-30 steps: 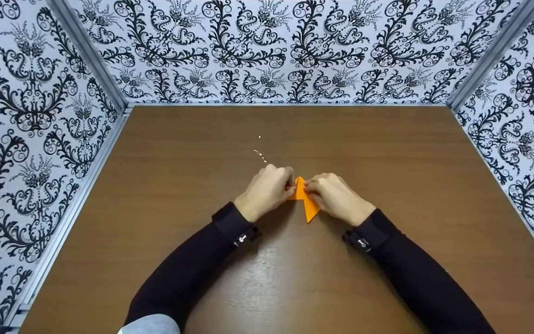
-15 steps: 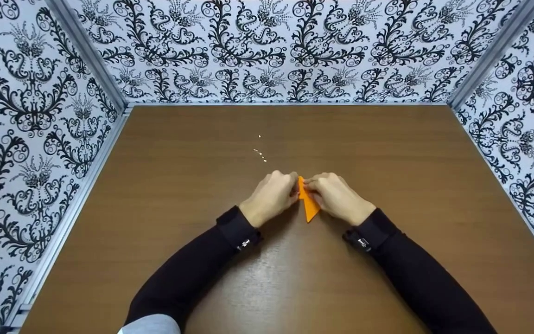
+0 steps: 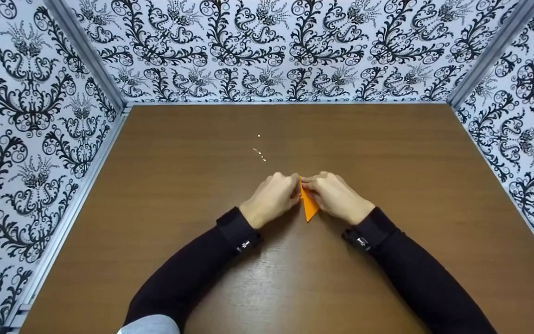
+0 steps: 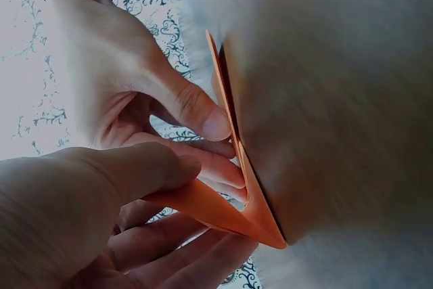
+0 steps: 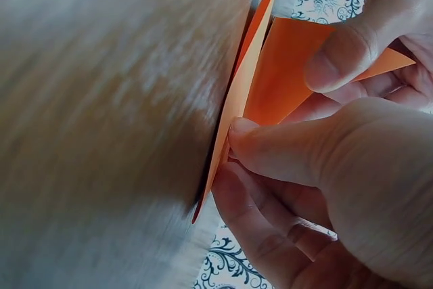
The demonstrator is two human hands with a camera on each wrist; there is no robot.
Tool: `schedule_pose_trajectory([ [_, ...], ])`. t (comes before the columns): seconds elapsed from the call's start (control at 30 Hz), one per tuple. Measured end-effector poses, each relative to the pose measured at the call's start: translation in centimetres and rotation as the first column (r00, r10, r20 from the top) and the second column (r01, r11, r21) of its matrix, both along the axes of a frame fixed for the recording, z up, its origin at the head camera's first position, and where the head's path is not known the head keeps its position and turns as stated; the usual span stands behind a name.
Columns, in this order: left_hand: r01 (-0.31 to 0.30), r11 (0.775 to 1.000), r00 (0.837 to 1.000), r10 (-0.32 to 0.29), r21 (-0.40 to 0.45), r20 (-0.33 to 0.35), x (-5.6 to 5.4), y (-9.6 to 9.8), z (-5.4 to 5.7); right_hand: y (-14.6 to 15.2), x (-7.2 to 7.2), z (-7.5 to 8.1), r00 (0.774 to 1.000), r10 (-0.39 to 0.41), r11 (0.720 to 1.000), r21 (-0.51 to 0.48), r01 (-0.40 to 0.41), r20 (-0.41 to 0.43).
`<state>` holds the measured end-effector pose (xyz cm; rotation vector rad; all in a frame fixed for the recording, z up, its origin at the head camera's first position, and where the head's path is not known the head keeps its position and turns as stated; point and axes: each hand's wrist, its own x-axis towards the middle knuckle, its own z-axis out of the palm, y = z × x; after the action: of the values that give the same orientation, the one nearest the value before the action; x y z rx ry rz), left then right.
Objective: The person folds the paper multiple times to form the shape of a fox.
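A folded piece of orange paper (image 3: 310, 209) lies between the two hands near the middle of the table. In the left wrist view its raised flap (image 4: 206, 206) is pinched between the thumb and fingers of my left hand (image 3: 270, 198). My right hand (image 3: 339, 195) pinches the other part of the paper, with the thumb pressing on it close to the fold, as the right wrist view shows. There the flap (image 5: 284, 62) stands up at an angle from the flat layer (image 5: 233, 109) on the table. Fingers cover part of the paper in the head view.
The brown wooden table (image 3: 179, 153) stretches around both hands. Small bright specks (image 3: 260, 153) show on its surface beyond the left hand. Panels with a black-and-white scroll pattern (image 3: 257, 51) stand along the back and both sides, joined by grey metal posts.
My left hand has moved a little right and folded the left part of the paper up toward the right hand. The right hand has stayed almost still.
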<state>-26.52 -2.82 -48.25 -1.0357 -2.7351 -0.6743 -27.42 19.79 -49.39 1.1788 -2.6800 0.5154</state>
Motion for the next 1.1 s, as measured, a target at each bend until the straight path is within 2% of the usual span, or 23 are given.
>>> schedule_pose_trajectory([
  [0.13, 0.023, 0.999, 1.0, -0.023, -0.036, 0.0, 0.0, -0.1, -0.1, 0.1, 0.0, -0.1, 1.0, -0.006, 1.0, 0.005, 0.006, 0.01],
  [0.3, 0.094, 0.995, 0.994, -0.092, -0.031, 0.067, -0.5, -0.7, -0.2, 0.2, 0.0, -0.2, 0.999, -0.01, 1.0, -0.015, 0.011, 0.038],
  [0.47, 0.179, 0.984, 0.967, -0.18, 0.02, 0.179, -1.5, -1.6, 0.1, 0.2, -0.2, -0.1, 0.998, -0.005, 0.999, -0.049, 0.008, 0.061],
  [0.57, 0.193, 0.98, 0.955, -0.197, 0.039, 0.22, -2.0, -2.0, 0.2, 0.2, -0.3, 0.0, 0.997, -0.005, 0.998, -0.061, 0.009, 0.076],
  [0.83, 0.204, 0.979, 0.95, -0.204, 0.021, 0.237, -2.9, -2.6, 0.2, 0.2, -0.4, 0.2, 0.994, -0.027, 0.998, -0.047, 0.032, 0.104],
  [1.1, 0.213, 0.977, 0.958, -0.213, 0.023, 0.192, -3.0, -2.5, -0.2, 0.3, -0.5, 0.2, 0.989, -0.05, 0.997, -0.053, 0.058, 0.138],
])
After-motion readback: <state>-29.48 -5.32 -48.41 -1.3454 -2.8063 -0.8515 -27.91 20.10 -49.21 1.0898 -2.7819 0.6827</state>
